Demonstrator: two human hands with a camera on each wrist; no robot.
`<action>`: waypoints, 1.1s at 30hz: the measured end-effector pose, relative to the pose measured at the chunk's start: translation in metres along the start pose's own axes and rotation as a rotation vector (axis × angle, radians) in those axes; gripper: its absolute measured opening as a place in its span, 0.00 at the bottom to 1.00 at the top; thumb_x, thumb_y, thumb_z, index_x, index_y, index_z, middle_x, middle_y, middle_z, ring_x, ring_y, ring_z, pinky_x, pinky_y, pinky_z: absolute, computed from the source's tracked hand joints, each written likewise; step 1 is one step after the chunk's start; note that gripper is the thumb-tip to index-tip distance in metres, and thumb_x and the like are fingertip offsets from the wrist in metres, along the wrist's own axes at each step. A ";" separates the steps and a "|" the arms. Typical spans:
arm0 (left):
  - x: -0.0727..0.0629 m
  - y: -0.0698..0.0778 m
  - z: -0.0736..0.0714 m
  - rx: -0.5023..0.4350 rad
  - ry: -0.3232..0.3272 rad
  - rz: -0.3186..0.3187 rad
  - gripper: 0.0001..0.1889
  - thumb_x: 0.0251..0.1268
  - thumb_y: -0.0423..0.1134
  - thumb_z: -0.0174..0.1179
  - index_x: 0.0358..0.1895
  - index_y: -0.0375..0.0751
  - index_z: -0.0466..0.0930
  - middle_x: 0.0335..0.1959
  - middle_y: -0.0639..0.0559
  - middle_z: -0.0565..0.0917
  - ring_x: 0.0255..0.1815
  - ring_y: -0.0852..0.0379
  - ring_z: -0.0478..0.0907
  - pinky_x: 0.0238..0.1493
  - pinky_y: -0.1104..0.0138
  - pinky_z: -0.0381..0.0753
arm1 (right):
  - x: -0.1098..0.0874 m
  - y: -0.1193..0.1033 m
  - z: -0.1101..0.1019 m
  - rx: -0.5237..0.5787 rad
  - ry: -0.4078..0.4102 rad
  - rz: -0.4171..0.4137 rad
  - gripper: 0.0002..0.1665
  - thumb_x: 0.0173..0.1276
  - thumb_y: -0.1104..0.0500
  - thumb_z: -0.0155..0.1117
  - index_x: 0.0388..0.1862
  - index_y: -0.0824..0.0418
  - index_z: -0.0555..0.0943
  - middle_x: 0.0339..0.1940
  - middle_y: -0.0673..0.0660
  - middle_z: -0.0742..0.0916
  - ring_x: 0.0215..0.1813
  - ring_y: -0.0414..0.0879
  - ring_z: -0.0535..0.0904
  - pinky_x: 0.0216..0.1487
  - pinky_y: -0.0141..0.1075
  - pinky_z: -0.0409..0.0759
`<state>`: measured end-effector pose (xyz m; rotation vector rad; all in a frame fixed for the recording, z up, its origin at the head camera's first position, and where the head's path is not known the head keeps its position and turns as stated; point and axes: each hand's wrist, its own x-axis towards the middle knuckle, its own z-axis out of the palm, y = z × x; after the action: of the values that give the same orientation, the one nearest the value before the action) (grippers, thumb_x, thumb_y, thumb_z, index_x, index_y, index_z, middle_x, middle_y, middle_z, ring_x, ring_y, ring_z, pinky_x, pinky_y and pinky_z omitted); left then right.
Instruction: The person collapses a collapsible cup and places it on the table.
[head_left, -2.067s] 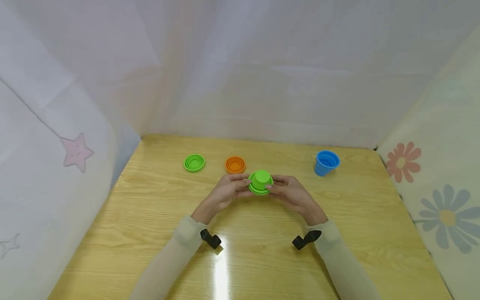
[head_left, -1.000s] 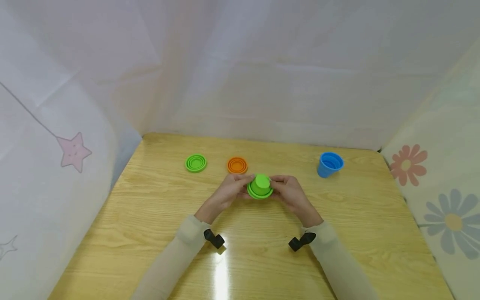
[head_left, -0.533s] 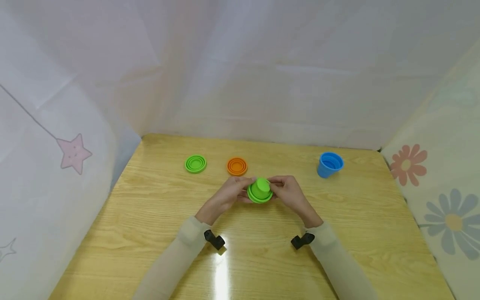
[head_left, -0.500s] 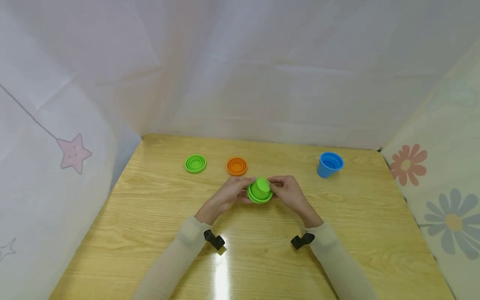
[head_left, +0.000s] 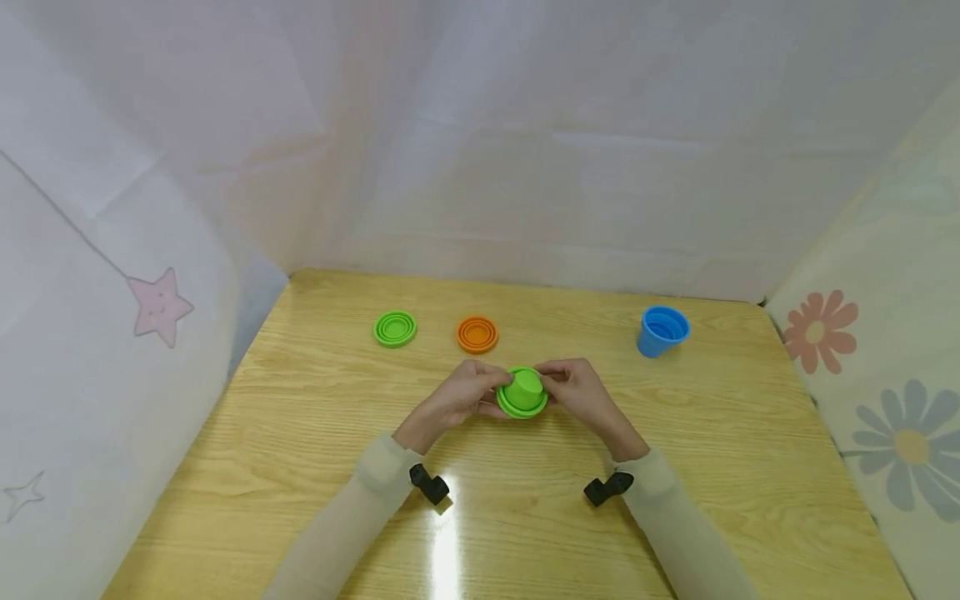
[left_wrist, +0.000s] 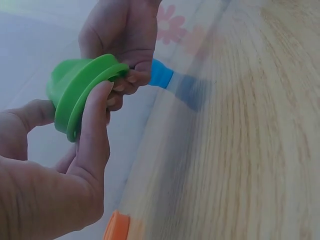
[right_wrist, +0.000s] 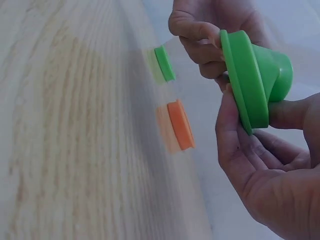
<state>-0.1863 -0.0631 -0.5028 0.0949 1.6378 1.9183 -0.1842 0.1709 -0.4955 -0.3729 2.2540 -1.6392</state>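
Note:
A green collapsible cup (head_left: pixel 523 392) is held between both hands above the wooden table, base upward and rim toward the table. Its body is partly folded, with the narrow base standing out from the wider rings. My left hand (head_left: pixel 459 398) pinches it from the left, thumb against the wall beside the base and fingers under the rim. From the right my right hand (head_left: pixel 587 398) grips it the same way. In the right wrist view the cup (right_wrist: pixel 250 80) shows its base section leaning to one side. The inside of the cup is hidden.
Beyond the hands, a flattened green collapsible cup (head_left: pixel 395 329) and a flattened orange one (head_left: pixel 477 334) lie on the table (head_left: pixel 300 417). A blue cup (head_left: pixel 652 342), extended, stands at the back right. White fabric (head_left: pixel 525 167) hangs behind the table.
Both hands and the green cup have come slightly nearer the person. The thumbs have shifted up beside the base, which now stands out less from the rim.

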 end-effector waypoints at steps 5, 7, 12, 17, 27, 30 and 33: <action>0.002 0.000 -0.001 0.032 0.058 0.029 0.16 0.78 0.34 0.56 0.57 0.24 0.84 0.41 0.46 0.88 0.36 0.57 0.90 0.43 0.62 0.95 | 0.002 0.001 -0.003 0.143 -0.052 0.088 0.22 0.84 0.58 0.56 0.65 0.73 0.81 0.56 0.64 0.90 0.46 0.40 0.90 0.52 0.43 0.94; 0.003 0.001 -0.004 0.062 0.079 0.052 0.16 0.78 0.33 0.56 0.56 0.24 0.85 0.42 0.45 0.88 0.36 0.57 0.89 0.41 0.63 0.95 | 0.001 0.001 -0.006 0.242 -0.095 0.112 0.25 0.85 0.58 0.54 0.69 0.74 0.77 0.56 0.59 0.89 0.48 0.41 0.90 0.57 0.47 0.92; 0.003 0.004 -0.007 0.138 0.124 0.115 0.16 0.80 0.34 0.55 0.58 0.27 0.85 0.46 0.40 0.88 0.35 0.57 0.89 0.41 0.62 0.95 | -0.003 -0.001 -0.012 0.463 -0.174 0.126 0.30 0.85 0.57 0.54 0.75 0.76 0.69 0.58 0.51 0.87 0.55 0.43 0.88 0.69 0.51 0.86; 0.003 0.005 -0.005 0.180 0.203 0.150 0.15 0.78 0.33 0.56 0.59 0.28 0.85 0.49 0.36 0.88 0.33 0.58 0.88 0.45 0.53 0.95 | -0.003 -0.001 -0.010 0.526 -0.162 0.130 0.32 0.83 0.59 0.57 0.78 0.75 0.65 0.59 0.52 0.86 0.57 0.43 0.88 0.71 0.51 0.84; -0.001 0.002 0.001 0.192 0.205 0.157 0.16 0.82 0.36 0.55 0.59 0.28 0.84 0.49 0.37 0.88 0.38 0.60 0.88 0.51 0.51 0.94 | 0.002 0.001 0.006 0.329 0.038 0.089 0.26 0.78 0.65 0.59 0.72 0.73 0.73 0.47 0.52 0.90 0.47 0.40 0.89 0.56 0.44 0.92; -0.003 0.003 -0.002 0.118 0.124 0.133 0.17 0.83 0.36 0.54 0.64 0.29 0.81 0.53 0.40 0.87 0.44 0.59 0.88 0.61 0.51 0.91 | 0.002 -0.002 0.007 0.286 0.106 0.086 0.25 0.78 0.66 0.58 0.70 0.73 0.74 0.45 0.54 0.90 0.44 0.40 0.88 0.52 0.42 0.93; -0.006 0.006 -0.002 0.020 0.061 0.120 0.21 0.81 0.34 0.56 0.70 0.29 0.75 0.61 0.36 0.85 0.50 0.58 0.88 0.70 0.47 0.84 | 0.003 -0.006 0.006 0.258 0.141 0.078 0.24 0.78 0.66 0.57 0.70 0.73 0.74 0.47 0.56 0.90 0.44 0.40 0.88 0.51 0.40 0.93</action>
<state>-0.1846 -0.0685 -0.4962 0.1478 1.7268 2.0122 -0.1840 0.1626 -0.4920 -0.1069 2.0860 -1.9379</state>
